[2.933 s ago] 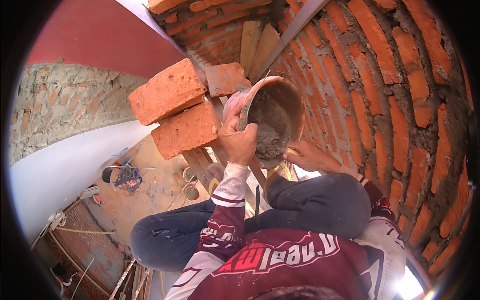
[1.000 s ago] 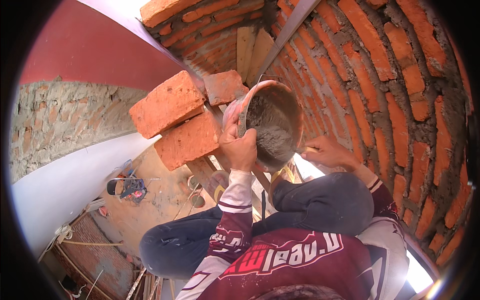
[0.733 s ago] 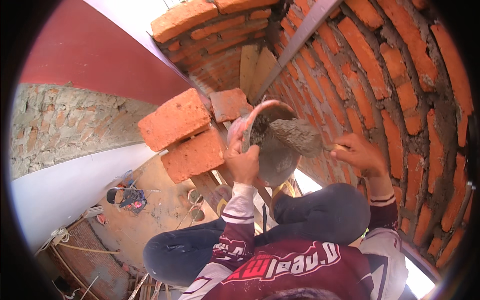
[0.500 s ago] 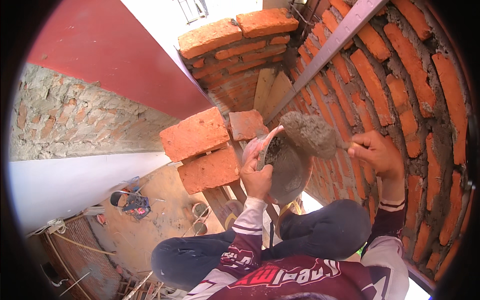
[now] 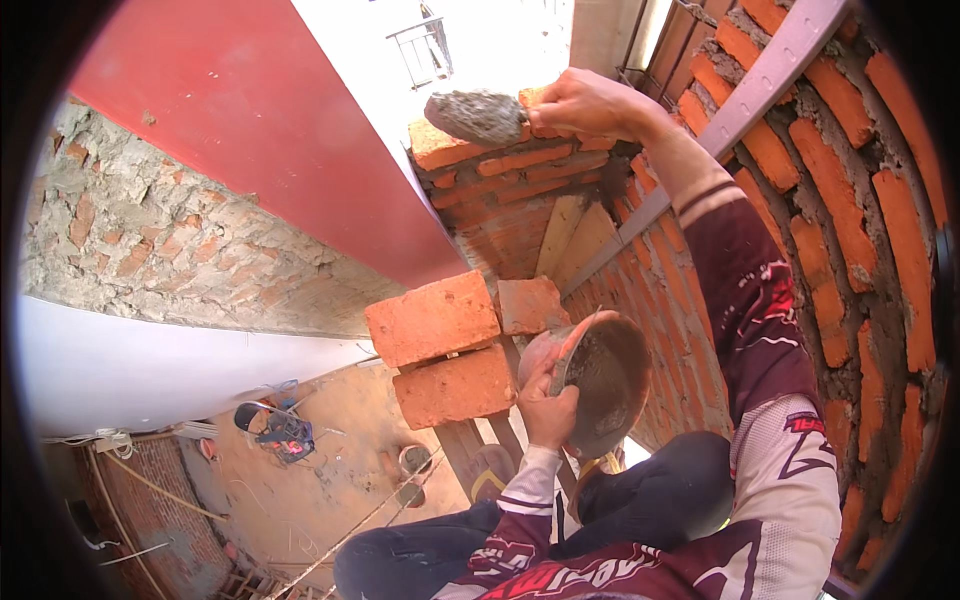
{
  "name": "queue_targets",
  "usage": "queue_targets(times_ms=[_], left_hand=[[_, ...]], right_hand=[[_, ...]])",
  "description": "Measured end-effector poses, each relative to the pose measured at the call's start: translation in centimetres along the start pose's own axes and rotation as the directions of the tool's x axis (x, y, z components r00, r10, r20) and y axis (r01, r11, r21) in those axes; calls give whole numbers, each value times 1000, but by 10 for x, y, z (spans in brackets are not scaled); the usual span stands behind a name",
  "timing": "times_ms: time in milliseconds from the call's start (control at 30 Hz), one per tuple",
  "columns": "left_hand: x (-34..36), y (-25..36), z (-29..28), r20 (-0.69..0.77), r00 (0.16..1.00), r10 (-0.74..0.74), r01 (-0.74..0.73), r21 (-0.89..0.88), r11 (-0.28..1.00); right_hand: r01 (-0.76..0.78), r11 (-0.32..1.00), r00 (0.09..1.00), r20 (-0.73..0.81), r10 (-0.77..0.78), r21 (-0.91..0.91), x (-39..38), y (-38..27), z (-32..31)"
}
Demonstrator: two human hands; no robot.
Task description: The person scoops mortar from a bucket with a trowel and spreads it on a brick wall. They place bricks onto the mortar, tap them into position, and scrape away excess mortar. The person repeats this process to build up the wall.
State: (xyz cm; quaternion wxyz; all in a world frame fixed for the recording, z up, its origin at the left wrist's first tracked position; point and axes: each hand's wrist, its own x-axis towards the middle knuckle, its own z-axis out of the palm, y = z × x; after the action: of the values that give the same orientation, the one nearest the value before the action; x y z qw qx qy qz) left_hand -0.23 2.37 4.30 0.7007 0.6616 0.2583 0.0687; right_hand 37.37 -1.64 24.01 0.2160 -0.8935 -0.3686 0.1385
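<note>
Where mortar (image 5: 474,114) sits: heaped on the trowel (image 5: 525,118), at the far wall (image 5: 525,160).
Right hand (image 5: 588,103): grips the trowel, best held level against spills.
Left hand (image 5: 548,412): clasps the near bucket (image 5: 612,388).

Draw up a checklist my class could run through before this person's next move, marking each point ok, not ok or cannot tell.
1. Load picked up: ok; the right hand holds a mortar-covered trowel.
2. Container held: ok; the left hand grips the bucket at its rim.
3. One hand free: not ok; both are occupied.
4. Spares nearby: ok; at least three loose bricks sit beside the bucket.
5. Contact made: cannot tell; the trowel overlaps the wall's top course in view, but its height above it is unclear.
6. Footing secure: cannot tell; the sandalled feet are partly hidden.
</note>
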Motion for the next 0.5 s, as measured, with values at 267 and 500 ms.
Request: queue_targets(times_ms=[267,500], left_hand=[[0,1,2,-21,998,52,-51,16,999],[-7,3,-3,-2,1000,-23,23,3,1000]], right_hand=[[97,823,949,-198,-246,-560,75,-32,52],[26,774,903,-317,-289,-633,72,-9,35]])
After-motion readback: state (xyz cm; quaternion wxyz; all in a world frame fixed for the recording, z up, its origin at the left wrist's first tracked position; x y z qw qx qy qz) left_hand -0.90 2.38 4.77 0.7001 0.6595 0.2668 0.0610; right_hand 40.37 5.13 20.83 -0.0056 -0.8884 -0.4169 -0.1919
